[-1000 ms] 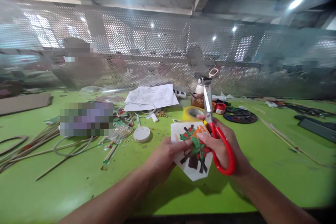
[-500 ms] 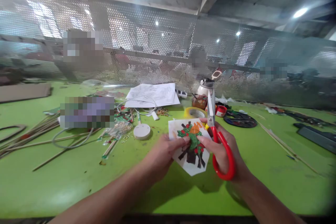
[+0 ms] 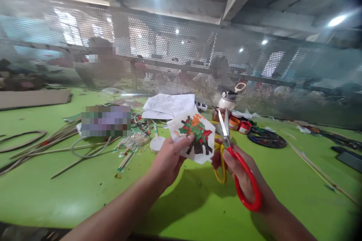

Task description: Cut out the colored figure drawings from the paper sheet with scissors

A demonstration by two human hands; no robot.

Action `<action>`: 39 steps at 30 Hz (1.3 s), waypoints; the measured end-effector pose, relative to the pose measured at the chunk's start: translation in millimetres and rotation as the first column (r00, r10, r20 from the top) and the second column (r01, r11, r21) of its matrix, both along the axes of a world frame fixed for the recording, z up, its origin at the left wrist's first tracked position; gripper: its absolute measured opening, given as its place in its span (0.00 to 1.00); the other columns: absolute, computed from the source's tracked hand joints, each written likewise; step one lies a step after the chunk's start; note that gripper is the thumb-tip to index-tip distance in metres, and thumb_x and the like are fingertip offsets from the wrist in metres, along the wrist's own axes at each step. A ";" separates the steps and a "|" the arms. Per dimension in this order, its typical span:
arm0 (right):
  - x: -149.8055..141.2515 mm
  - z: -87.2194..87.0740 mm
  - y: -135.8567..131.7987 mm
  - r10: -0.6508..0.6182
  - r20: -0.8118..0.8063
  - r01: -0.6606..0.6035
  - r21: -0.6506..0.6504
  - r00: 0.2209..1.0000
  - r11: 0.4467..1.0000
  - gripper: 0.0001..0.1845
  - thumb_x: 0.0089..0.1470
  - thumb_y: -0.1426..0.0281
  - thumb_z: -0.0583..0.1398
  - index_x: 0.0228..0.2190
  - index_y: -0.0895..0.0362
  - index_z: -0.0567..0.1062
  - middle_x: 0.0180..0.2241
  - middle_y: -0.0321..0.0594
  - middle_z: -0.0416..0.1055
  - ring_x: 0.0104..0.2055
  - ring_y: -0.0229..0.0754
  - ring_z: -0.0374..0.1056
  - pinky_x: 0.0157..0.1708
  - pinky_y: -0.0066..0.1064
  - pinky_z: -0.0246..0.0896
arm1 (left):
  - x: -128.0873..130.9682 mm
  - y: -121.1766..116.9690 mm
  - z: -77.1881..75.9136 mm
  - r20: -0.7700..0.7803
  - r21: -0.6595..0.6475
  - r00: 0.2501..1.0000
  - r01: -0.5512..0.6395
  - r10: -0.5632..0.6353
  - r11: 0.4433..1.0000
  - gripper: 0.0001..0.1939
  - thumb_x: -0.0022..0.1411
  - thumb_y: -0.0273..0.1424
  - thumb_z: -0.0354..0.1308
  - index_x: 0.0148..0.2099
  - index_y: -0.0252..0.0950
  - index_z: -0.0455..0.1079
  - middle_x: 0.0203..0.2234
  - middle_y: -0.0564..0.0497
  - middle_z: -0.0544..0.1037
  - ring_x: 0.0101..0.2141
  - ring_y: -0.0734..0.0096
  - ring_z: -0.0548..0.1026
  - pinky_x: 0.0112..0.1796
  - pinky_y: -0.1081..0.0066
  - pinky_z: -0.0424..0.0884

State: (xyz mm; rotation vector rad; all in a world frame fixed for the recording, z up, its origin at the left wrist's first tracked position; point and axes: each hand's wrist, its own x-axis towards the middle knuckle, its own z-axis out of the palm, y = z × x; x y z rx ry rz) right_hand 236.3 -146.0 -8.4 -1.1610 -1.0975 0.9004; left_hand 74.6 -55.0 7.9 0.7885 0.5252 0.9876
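Note:
My left hand [image 3: 171, 158] pinches a white piece of paper [image 3: 204, 154] painted with a dark, green, red and orange design, the thumb lying over the painted part. In my right hand [image 3: 244, 167] is a pair of scissors [image 3: 226, 135] with one red and one yellow handle. Their blades point up and away from me, slightly parted. The blades are just right of the paper and apart from it. Both hands are above the green table [image 3: 181, 203].
White sheets [image 3: 169, 105] lie behind the paper. Red and orange paint jars [image 3: 244, 127], a dark paint palette [image 3: 267, 138] and a white kettle-like container [image 3: 227, 99] stand right. Thin sticks [image 3: 68, 167] and small beads [image 3: 135, 140] are left. A perforated screen [image 3: 164, 56] closes the back.
My right hand has let go of the paper and moved away to the right with the scissors. The paper has tilted and risen in my left hand, and the yellow handle now shows.

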 end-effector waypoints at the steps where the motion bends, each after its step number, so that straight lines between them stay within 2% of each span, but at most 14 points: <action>1: -1.6 -2.3 -0.2 0.018 -0.005 -0.018 0.000 1.000 1.000 0.28 0.53 0.51 0.62 0.49 0.54 0.71 0.29 0.39 0.72 0.32 0.45 0.68 0.34 0.36 0.65 | -1.5 1.6 1.3 0.013 -0.006 1.000 -0.028 0.028 1.000 0.08 0.51 0.27 0.68 0.35 0.31 0.75 0.27 0.49 0.80 0.26 0.73 0.76 0.32 0.75 0.73; 6: -6.6 -11.2 -1.6 0.020 0.077 -0.019 -0.010 0.997 1.000 0.34 0.47 0.43 0.60 0.48 0.52 0.72 0.30 0.40 0.71 0.33 0.47 0.66 0.36 0.37 0.61 | -7.7 7.5 5.6 0.080 0.036 0.994 -0.081 0.078 0.996 0.10 0.54 0.30 0.66 0.38 0.30 0.75 0.30 0.48 0.79 0.28 0.74 0.75 0.33 0.76 0.72; 11: -9.6 -13.1 -1.3 0.011 0.136 -0.005 -0.047 0.991 0.999 0.41 0.44 0.38 0.58 0.49 0.55 0.71 0.30 0.42 0.70 0.32 0.49 0.65 0.36 0.39 0.60 | -11.7 12.9 7.8 0.125 -0.016 0.980 -0.151 0.152 0.988 0.10 0.53 0.30 0.66 0.37 0.30 0.74 0.30 0.49 0.78 0.29 0.75 0.73 0.32 0.76 0.70; 17: -15.3 -17.3 -5.6 0.031 0.167 -0.022 -0.058 0.985 0.998 0.39 0.46 0.39 0.57 0.48 0.54 0.71 0.29 0.39 0.68 0.27 0.43 0.63 0.29 0.34 0.58 | -11.8 12.8 8.8 0.103 -0.078 0.967 -0.227 0.234 0.971 0.10 0.53 0.30 0.66 0.36 0.30 0.73 0.31 0.48 0.77 0.28 0.77 0.71 0.28 0.78 0.68; 21: -15.6 -18.5 -9.0 0.049 0.152 -0.036 -0.087 0.987 0.996 0.38 0.45 0.39 0.59 0.47 0.53 0.71 0.28 0.38 0.67 0.27 0.41 0.62 0.26 0.31 0.56 | -10.6 8.9 9.0 0.079 -0.025 0.979 -0.184 0.185 0.983 0.10 0.54 0.31 0.65 0.35 0.29 0.73 0.30 0.48 0.77 0.28 0.77 0.72 0.29 0.80 0.68; 26: -16.9 -19.0 -11.5 0.068 0.046 -0.064 -0.102 0.997 0.993 0.37 0.42 0.41 0.63 0.47 0.53 0.73 0.28 0.37 0.67 0.28 0.40 0.62 0.26 0.29 0.56 | -10.5 3.8 12.5 0.103 0.013 0.981 -0.169 0.167 0.986 0.07 0.54 0.30 0.65 0.32 0.30 0.73 0.26 0.51 0.75 0.25 0.80 0.71 0.26 0.82 0.67; 30: -19.7 -18.1 -13.4 0.074 -0.003 -0.074 -0.103 0.997 0.992 0.39 0.41 0.42 0.64 0.49 0.52 0.73 0.28 0.36 0.67 0.26 0.37 0.61 0.23 0.27 0.54 | -11.7 2.5 13.6 0.090 0.095 0.988 -0.135 0.126 0.986 0.09 0.56 0.32 0.64 0.32 0.31 0.73 0.25 0.51 0.75 0.23 0.77 0.72 0.23 0.78 0.70; 33: -19.8 -18.1 -13.0 0.062 -0.025 -0.064 -0.122 0.998 0.990 0.39 0.39 0.41 0.65 0.48 0.52 0.74 0.28 0.37 0.68 0.26 0.38 0.62 0.23 0.28 0.55 | -12.3 2.6 12.2 0.073 0.122 0.990 -0.131 0.122 0.984 0.10 0.56 0.34 0.64 0.33 0.30 0.73 0.25 0.50 0.75 0.23 0.74 0.72 0.21 0.74 0.72; 39: -19.8 -16.5 -12.2 0.057 0.028 -0.054 -0.121 0.998 0.991 0.38 0.39 0.40 0.64 0.45 0.53 0.76 0.27 0.38 0.69 0.25 0.39 0.62 0.23 0.29 0.56 | -10.2 1.5 10.1 0.044 0.143 0.994 -0.107 0.101 0.984 0.10 0.56 0.33 0.65 0.35 0.30 0.73 0.27 0.49 0.76 0.24 0.74 0.73 0.24 0.74 0.73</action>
